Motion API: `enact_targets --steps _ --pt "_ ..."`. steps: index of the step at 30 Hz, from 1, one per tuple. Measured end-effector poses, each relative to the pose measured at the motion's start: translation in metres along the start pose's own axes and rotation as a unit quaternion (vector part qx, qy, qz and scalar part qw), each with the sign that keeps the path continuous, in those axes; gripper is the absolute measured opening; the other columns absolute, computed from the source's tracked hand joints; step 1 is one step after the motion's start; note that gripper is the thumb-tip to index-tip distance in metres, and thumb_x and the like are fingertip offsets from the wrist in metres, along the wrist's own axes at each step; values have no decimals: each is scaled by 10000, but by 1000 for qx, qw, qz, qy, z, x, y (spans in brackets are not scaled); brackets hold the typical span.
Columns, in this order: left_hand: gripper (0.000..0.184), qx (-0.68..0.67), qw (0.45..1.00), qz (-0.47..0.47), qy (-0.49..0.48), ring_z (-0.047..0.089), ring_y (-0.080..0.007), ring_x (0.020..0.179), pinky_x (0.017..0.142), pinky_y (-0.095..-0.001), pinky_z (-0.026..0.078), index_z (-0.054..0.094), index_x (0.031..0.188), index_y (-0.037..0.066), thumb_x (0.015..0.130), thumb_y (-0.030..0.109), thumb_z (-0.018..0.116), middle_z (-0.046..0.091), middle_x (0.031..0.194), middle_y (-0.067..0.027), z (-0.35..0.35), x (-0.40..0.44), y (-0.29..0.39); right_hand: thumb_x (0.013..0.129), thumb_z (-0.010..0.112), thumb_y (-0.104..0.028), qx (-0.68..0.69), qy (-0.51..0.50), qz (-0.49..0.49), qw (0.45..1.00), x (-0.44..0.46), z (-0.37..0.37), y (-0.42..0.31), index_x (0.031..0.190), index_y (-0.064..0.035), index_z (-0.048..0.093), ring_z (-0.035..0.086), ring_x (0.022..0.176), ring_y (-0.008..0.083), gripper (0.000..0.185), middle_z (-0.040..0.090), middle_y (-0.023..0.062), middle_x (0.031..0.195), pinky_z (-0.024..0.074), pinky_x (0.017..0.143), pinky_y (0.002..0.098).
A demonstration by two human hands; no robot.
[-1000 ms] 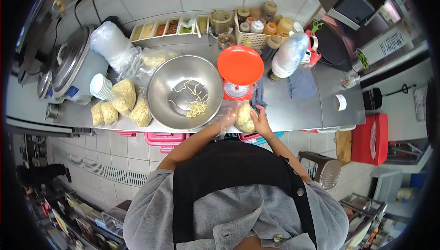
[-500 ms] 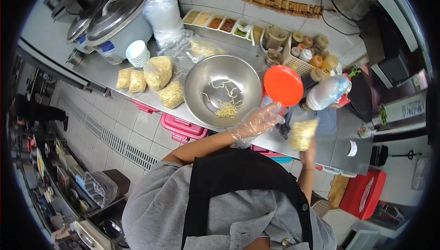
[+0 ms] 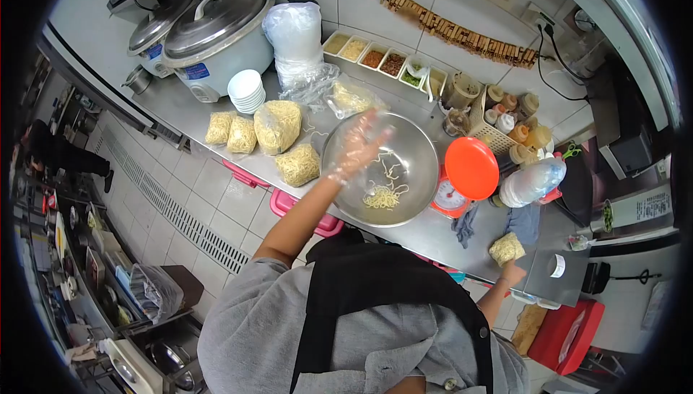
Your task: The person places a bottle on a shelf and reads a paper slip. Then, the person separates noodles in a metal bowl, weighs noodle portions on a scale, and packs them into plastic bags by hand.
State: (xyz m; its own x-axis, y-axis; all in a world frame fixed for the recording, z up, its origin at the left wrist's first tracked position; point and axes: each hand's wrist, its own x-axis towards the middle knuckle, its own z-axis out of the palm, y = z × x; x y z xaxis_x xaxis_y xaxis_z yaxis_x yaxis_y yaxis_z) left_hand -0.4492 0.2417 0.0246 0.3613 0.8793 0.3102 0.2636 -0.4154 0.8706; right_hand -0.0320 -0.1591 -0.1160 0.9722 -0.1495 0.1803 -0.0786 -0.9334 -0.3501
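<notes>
My left hand (image 3: 359, 150), in a clear plastic glove, is over the left rim of the steel bowl (image 3: 422, 170), fingers spread and somewhat blurred. Loose noodles (image 3: 384, 195) lie in the bowl. At the right, my right hand (image 3: 512, 273) has its fingers on a bag of noodles (image 3: 507, 249) at the counter's front edge. Between bowl and bag stands a red scale (image 3: 471, 169) with a round dish. Several filled noodle bags (image 3: 277, 127) sit left of the bowl, and an open plastic bag with noodles (image 3: 351, 98) lies behind it.
Rice cookers (image 3: 216, 40) and stacked white cups (image 3: 246, 91) stand at the left. Behind the bowl are ingredient trays (image 3: 392, 63) and a basket of bottles (image 3: 491, 134). A blue cloth (image 3: 523, 224) lies at the right. Another person (image 3: 68, 154) is at the far left.
My right hand has carried the noodle bag rightward from beside the scale. My left hand has left that bag and moved left over the bowl. The view has shifted and turned.
</notes>
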Motion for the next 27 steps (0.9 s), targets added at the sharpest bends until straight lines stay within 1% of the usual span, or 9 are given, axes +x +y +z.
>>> enact_targets --steps 1,3,6,9,12,16,18,21,27 --pt "554 164 979 105 64 541 -249 1058 912 -387 444 410 1359 157 864 289 621 549 1189 -138 -11 13 -24 859 566 -454 1 1 2 1000 -3 -9 -4 1037 40 469 633 754 384 535 621 242 910 523 675 438" --pt "548 266 963 28 34 436 -337 1217 1022 -437 341 450 1337 178 829 303 612 501 1286 -165 -32 41 -71 789 668 -322 116 25 -31 992 -18 -50 -28 1074 28 452 585 829 428 500 596 239 920 458 776 463" --pt "485 376 918 105 61 453 -350 1177 1004 -454 366 551 1238 145 773 249 644 507 1227 -202 -49 61 -84 794 674 -286 144 94 -103 980 -30 -63 -46 1041 28 453 580 845 414 457 587 227 894 449 755 471" --pt "383 351 910 221 11 420 -347 1203 992 -491 350 598 1165 147 799 261 609 500 1257 -153 -47 86 -99 795 680 -285 215 96 -157 959 -49 -61 -64 1031 14 472 564 787 364 433 564 179 840 445 713 440" --pt "325 389 896 175 -123 499 -335 1120 930 -491 392 617 1133 177 837 302 564 552 1215 -128 -29 114 -132 802 683 -295 238 41 -156 958 -88 -76 -92 1018 -6 497 516 677 275 405 510 107 747 437 641 386" --pt "295 318 936 76 -131 582 -330 995 849 -444 457 640 1107 224 893 350 480 605 1125 -158 0 144 -171 823 678 -178 291 18 -208 934 -130 -75 -107 1024 -20 492 383 594 111 317 384 2 683 331 515 267" --pt "265 222 972 66 26 613 -375 802 711 -452 484 637 1073 217 926 334 450 644 935 -182 6 152 -167 829 670 -157 338 -4 -217 916 -154 -81 -117 1024 -23 492 380 591 101 296 379 -4 674 325 511 253" --pt "253 257 965 -35 30 608 -389 766 675 -450 476 622 1028 174 945 318 431 643 848 -192 1 180 -154 833 657 -96 399 -28 -231 887 -188 -92 -129 1025 -32 491 370 577 78 262 377 -17 669 307 501 223" --pt "235 23 988 149 26 607 -379 748 661 -407 481 599 995 125 950 300 449 640 818 -174 -8 219 -121 821 661 -66 411 -132 -254 865 -228 -98 -149 1032 -43 488 360 547 46 274 392 -23 661 293 470 204"
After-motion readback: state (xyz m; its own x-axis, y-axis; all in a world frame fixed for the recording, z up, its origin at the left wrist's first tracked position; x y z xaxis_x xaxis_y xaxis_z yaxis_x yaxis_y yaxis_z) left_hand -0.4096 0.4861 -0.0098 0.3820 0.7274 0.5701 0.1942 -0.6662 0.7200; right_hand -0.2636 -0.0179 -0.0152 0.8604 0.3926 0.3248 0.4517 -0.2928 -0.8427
